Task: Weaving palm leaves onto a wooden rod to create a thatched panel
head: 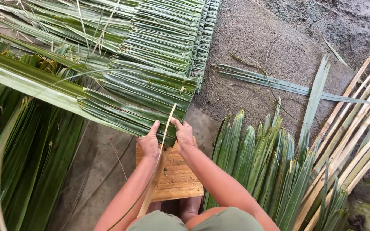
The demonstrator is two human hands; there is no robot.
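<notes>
1. Nearest the camera, both forearms reach forward over a wooden board (180, 179), which serves as the landmark below.
2. Left of the board, loose green palm fronds (26, 162) lie in a thick heap; bare concrete floor (95, 171) shows in a narrow strip between that heap and the board.
3. Just beyond the board's far edge lies the near end of a woven leaf panel (150, 92), its folded green leaves lapped in rows that run away toward the upper left.
4. At that near end, the left hand (150, 143) is closed on the panel's edge, thumb pointing up.
5. A pale thin strip (168, 124) rises between the two hands, crossing the panel's edge.
6. The right hand (184, 136) pinches the same edge just right of the strip, fingers curled onto the leaves.
7. Right of the board, a bundle of cut leaf pieces (262, 162) stands fanned out, tips upward.
8. Further right of the board, pale split stalks (356, 128) lie slanted; beyond them, open grey ground (258, 38) offers free room.
</notes>
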